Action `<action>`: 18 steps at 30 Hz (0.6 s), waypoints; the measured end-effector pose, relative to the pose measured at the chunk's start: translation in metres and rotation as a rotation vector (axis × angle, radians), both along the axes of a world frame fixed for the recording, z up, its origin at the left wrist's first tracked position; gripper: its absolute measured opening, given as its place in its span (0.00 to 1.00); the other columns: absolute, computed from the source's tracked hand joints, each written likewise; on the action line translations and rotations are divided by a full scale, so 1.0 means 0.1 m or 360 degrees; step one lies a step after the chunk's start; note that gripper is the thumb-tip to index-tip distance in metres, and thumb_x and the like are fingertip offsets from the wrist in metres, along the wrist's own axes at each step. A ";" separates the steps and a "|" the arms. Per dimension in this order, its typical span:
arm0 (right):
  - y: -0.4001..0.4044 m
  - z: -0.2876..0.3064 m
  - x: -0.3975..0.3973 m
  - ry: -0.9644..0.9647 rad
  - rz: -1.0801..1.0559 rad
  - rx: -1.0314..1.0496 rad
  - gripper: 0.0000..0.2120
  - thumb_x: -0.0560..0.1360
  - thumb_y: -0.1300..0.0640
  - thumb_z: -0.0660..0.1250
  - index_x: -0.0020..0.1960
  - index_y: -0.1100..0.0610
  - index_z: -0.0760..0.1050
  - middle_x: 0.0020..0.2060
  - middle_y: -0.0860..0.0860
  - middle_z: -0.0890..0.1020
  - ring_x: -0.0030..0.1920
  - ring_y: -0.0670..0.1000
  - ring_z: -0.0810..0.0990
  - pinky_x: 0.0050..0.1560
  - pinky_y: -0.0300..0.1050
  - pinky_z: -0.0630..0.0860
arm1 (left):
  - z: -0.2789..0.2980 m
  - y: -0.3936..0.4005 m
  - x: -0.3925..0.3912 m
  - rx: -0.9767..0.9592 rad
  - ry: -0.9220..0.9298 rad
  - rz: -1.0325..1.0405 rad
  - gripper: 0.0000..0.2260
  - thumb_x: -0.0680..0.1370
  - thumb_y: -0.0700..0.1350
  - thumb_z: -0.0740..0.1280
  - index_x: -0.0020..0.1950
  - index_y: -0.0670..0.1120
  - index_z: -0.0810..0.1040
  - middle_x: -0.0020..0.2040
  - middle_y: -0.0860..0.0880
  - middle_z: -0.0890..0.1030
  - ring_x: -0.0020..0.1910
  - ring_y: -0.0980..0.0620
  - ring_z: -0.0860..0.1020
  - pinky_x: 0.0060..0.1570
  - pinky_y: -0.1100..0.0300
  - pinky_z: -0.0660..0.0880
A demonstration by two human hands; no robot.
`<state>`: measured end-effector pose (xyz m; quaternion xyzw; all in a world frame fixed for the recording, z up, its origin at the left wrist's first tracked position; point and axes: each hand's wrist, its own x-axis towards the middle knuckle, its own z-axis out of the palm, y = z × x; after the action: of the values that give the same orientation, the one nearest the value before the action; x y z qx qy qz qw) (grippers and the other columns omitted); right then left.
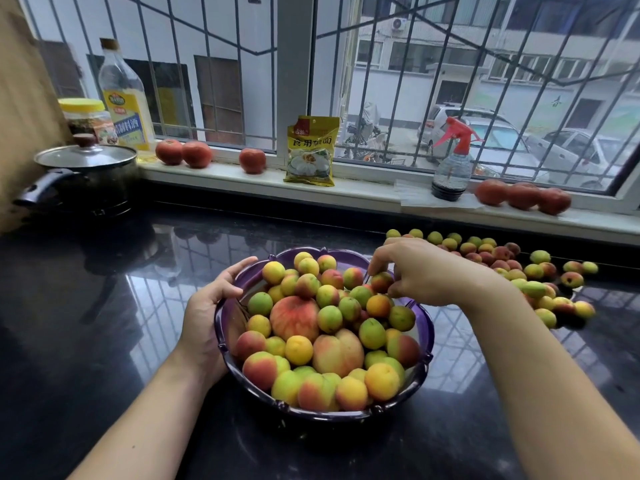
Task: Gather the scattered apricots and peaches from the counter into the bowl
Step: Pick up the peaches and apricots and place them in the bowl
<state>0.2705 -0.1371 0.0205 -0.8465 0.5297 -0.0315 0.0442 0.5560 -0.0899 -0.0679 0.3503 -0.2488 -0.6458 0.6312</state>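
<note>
Apricot (381, 282) pinched in your right hand (424, 271) over the bowl (424, 327); left hand (207, 317), fingers curled, grips the rim, probably steadying it.

Bowl (427, 327) bottom under fruit; pot (86, 181) handle maybe cropped, blurry.

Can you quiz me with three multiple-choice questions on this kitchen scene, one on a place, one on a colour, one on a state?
1. Where does the loose fruit lie?
A. Right of the bowl
B. On the sill
C. Left of the bowl

2. What colour is the bowl?
A. White
B. Purple
C. Green

3. What is the left hand doing?
A. Resting flat on the counter
B. Lifting the pot lid
C. Gripping the bowl's rim

Answers:
1. A, the fruit sits on the dark counter beyond the right hand.
2. B, its scalloped rim shows purple.
3. C, its fingers curl over the rim.
</note>
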 end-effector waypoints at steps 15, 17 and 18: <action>-0.61 -1.06 -0.74 -0.0621 -0.1169 -0.0469 0.26 0.78 0.60 0.62 0.76 0.53 0.68 0.76 0.55 0.65 0.71 0.62 0.70 0.68 0.57 0.70 | -0.03 -0.03 0.00 -0.0030 0.0052 -0.0062 0.31 0.71 0.39 0.59 0.74 0.43 0.77 0.68 0.37 0.82 0.66 0.38 0.82 0.66 0.43 0.79; -0.66 -1.05 -0.73 -0.0451 -0.1142 -0.0378 0.27 0.80 0.58 0.60 0.79 0.52 0.63 0.79 0.52 0.62 0.75 0.59 0.67 0.69 0.57 0.69 | -0.03 -0.04 0.00 -0.0038 0.0028 -0.0059 0.31 0.71 0.39 0.59 0.74 0.43 0.77 0.69 0.37 0.82 0.68 0.38 0.80 0.68 0.43 0.77; -0.67 -1.05 -0.72 -0.0390 -0.1144 -0.0351 0.27 0.80 0.57 0.60 0.79 0.52 0.62 0.79 0.52 0.62 0.74 0.59 0.67 0.68 0.57 0.69 | -0.03 -0.04 0.00 -0.0043 0.0020 -0.0062 0.31 0.71 0.39 0.59 0.74 0.43 0.77 0.69 0.37 0.82 0.68 0.38 0.81 0.67 0.43 0.78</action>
<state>0.1981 -0.2038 -0.0844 -0.5968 0.7765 -0.2024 0.0020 0.5564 -0.0942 -0.0713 0.3328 -0.2603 -0.6566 0.6248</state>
